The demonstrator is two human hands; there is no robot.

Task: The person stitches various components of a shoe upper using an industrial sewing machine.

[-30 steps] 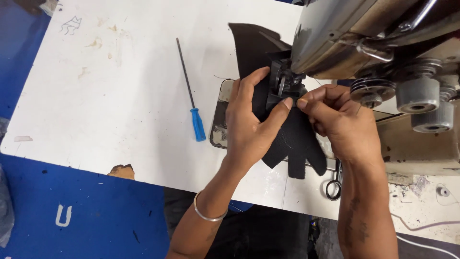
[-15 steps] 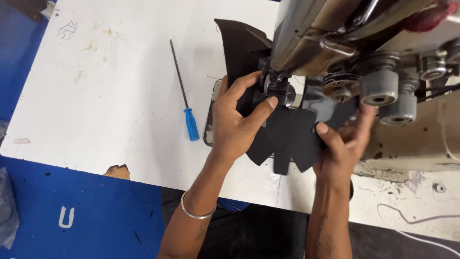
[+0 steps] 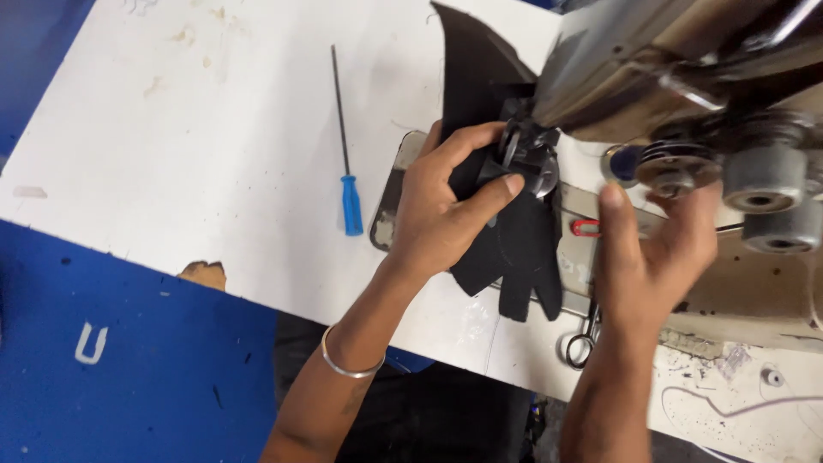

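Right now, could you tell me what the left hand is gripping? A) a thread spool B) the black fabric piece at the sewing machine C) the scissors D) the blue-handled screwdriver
B: the left hand pinches the black fabric piece beside the machine's foot; the screwdriver lies untouched on the table.

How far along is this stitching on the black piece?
Done: the black cut piece already sits under the sewing machine head. In hand: the left hand pinches it at the presser foot, while the right hand is off it, beside the machine. How much seam remains cannot be told; the screwdriver lies untouched.
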